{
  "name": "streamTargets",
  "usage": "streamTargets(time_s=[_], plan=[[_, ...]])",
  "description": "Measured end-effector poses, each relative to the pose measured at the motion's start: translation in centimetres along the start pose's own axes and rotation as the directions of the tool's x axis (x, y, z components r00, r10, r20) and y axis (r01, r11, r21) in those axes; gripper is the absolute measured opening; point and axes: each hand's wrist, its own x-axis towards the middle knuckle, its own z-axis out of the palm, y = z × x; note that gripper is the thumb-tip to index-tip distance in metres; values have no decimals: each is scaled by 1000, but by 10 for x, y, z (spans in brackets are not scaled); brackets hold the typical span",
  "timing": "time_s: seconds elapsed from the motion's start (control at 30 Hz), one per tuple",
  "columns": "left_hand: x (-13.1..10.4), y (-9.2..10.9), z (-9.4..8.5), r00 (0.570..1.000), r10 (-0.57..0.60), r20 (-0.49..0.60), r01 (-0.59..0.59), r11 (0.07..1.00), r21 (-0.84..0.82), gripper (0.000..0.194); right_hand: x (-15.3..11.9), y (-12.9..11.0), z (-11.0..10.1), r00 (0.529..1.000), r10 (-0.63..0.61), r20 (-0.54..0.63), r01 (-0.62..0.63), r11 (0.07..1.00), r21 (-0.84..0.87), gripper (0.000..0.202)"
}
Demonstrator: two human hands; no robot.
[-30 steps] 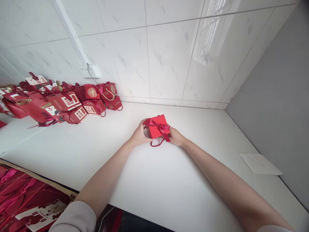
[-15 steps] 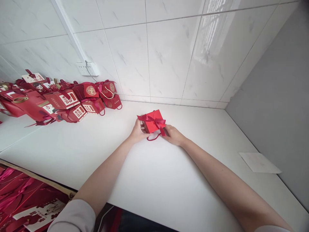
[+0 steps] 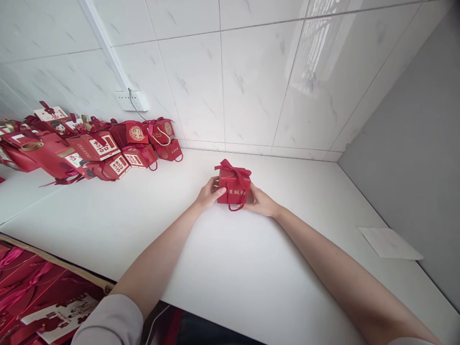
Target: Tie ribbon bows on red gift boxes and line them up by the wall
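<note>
A small red gift box [image 3: 233, 188] with a red ribbon bow on top and a twisted cord handle hanging down its front stands near the middle of the white table. Gold characters show on the side facing me. My left hand [image 3: 211, 192] grips its left side, thumb on the front face. On the right side, my right hand [image 3: 261, 200] holds the box near its lower corner, its fingertips partly hidden behind the box.
Many red boxes and bags [image 3: 95, 146] are piled at the back left by the tiled wall. A socket strip [image 3: 132, 101] is above them. White paper [image 3: 390, 243] lies at the right by a grey panel. More red bags [image 3: 46, 292] fill the lower left.
The box has been tipped from showing its top to standing more upright, so its lettered front now faces me. My left thumb has moved onto the front face.
</note>
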Motion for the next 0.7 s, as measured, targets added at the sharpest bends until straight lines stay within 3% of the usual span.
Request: streamTargets(time_s=[0.07,0.17,0.37,0.53,0.7], plan=[[-1,0,0,999,-6,-39,8,999,51,63,-1,-3,0,1000,30,5,-30,978,205,88],[-4,3,0,999,-25,-39,28,996,82,68,0,-6,-1,993,109,35,-114,931,347,82],[-4,6,0,979,77,186,-70,997,-41,80,3,-4,-2,988,156,18,-152,916,370,75],[0,-3,-2,986,-28,163,25,1000,19,79,4,-3,-3,988,153,15,-148,920,363,70],[0,-6,-3,987,-48,152,43,998,35,79,3,-4,-4,989,148,16,-143,916,374,68]])
